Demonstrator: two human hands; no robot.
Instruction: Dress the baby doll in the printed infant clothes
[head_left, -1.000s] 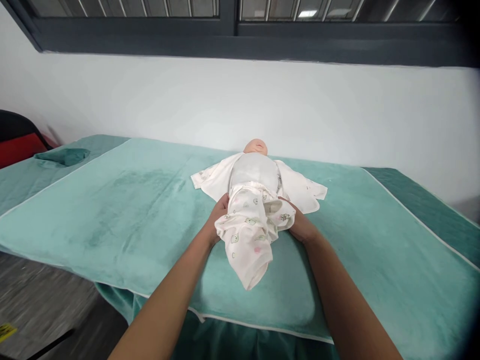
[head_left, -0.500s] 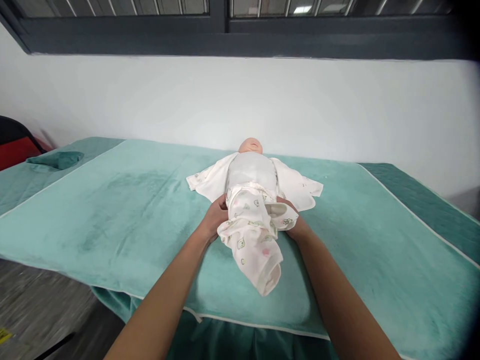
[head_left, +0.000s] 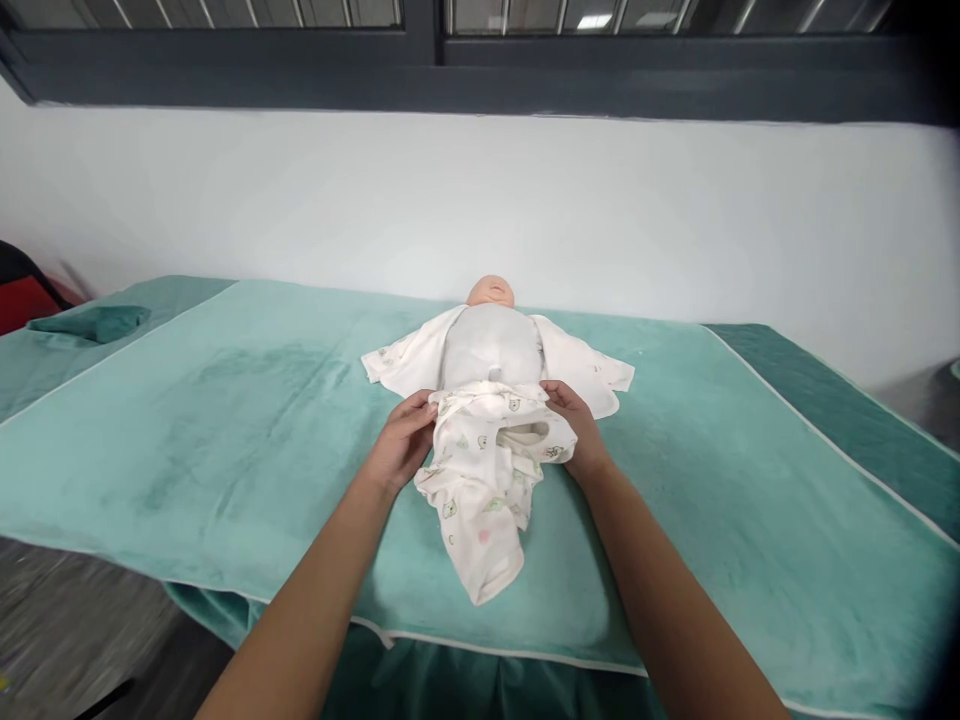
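Note:
A baby doll (head_left: 491, 291) lies on its back, head toward the wall. Its grey-white torso (head_left: 491, 340) is bare at the front, and a white top (head_left: 420, 350) is spread out to both sides. White baby pants (head_left: 480, 500) with a small animal print cover the lower body, their legs bunched and trailing toward me. My left hand (head_left: 405, 435) pinches the waistband at its left side. At the opposite side, my right hand (head_left: 577, 425) has its fingers closed on the waistband. The doll's legs are hidden under the cloth.
A green plush cover (head_left: 225, 430) lies over the bed, with its hem near me. A small green cushion-like piece (head_left: 94, 322) lies at the far left, near a red and black object (head_left: 26, 295). Behind the bed stands a white wall (head_left: 480, 200) under a dark window frame (head_left: 480, 85).
The waistband has come down toward me, so more of the torso shows. Both hands have shifted from partly behind the pants to plain view at the waistband's sides.

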